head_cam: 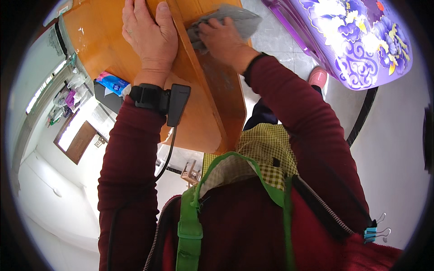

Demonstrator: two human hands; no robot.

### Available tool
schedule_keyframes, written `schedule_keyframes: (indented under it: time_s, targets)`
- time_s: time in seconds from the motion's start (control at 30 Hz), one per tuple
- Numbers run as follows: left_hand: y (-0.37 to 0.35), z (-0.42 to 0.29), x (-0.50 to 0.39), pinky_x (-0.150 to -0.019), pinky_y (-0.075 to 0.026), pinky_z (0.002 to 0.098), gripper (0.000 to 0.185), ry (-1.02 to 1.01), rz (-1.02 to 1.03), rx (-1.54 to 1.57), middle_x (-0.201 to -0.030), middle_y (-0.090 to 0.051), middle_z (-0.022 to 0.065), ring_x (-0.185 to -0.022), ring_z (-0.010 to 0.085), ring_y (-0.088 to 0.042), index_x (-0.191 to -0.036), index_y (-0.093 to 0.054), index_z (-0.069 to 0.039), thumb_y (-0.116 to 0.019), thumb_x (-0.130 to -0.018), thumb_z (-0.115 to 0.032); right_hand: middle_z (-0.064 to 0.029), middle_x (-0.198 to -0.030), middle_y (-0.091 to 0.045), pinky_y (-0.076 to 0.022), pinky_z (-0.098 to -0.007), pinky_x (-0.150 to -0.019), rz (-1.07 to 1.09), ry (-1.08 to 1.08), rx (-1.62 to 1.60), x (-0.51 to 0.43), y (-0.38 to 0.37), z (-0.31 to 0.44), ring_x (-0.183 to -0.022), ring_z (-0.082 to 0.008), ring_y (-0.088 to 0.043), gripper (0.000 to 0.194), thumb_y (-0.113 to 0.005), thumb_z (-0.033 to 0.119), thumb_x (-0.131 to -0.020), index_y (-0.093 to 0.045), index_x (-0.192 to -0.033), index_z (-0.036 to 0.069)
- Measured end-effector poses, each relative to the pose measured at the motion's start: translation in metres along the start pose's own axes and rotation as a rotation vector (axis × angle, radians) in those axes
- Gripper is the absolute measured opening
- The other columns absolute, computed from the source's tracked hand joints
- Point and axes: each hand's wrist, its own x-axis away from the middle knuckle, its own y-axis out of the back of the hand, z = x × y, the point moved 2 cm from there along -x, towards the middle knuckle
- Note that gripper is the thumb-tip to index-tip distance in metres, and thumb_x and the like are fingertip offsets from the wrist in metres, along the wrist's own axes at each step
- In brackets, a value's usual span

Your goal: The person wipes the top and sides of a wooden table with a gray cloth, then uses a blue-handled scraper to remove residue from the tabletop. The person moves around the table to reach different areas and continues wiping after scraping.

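Note:
A grey cloth (237, 22) lies bunched under my right hand (222, 42), pressed against the side face of an orange-brown wooden table (200, 125); hand and cloth are slightly blurred. My left hand (152, 40) rests flat on the wooden top near its raised edge, holding nothing, thumb apart from the fingers. It wears a ring, and a black strapped device (178, 105) with a cable sits on that wrist. Left of the wrist, a blue and pink tissue pack (113, 84) lies by a dark object.
A purple flower-patterned padded seat (366, 44) stands at the upper right, beside a pink shoe (318, 78) on the tiled floor. A small wooden stool (191, 173) is below the table. Plastic bags (69, 98) hang by the far left wall.

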Motion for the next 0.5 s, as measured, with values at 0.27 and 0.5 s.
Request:
schedule_keyframes:
  time_s: [0.27,0.5]
  targets:
    - [0.0,-0.001,0.0,-0.11,-0.025,0.0447,0.053,0.047,0.034,-0.028,-0.141,-0.04,0.0248,-0.132,0.0391,-0.036,-0.135,-0.044,-0.001,-0.043,-0.097,-0.038,-0.0141,-0.115,-0.057,-0.0472,-0.0437,-0.087,-0.086,-0.656,-0.335,0.122,0.0,-0.085,-0.103,-0.0387,-0.054,0.033,-0.058,0.012,-0.081,-0.06,-0.114,0.008]
    - [0.001,-0.003,0.001,-0.11,-0.028,0.0429,0.048,0.084,0.055,-0.127,-0.141,-0.039,0.0268,-0.131,0.0399,-0.037,-0.136,-0.04,0.004,-0.044,-0.099,-0.026,-0.0109,-0.125,-0.055,-0.0429,-0.0425,-0.096,-0.424,-0.352,-0.491,0.1,0.03,-0.032,-0.115,-0.0327,-0.051,0.033,-0.061,0.016,-0.082,-0.062,-0.115,0.012]
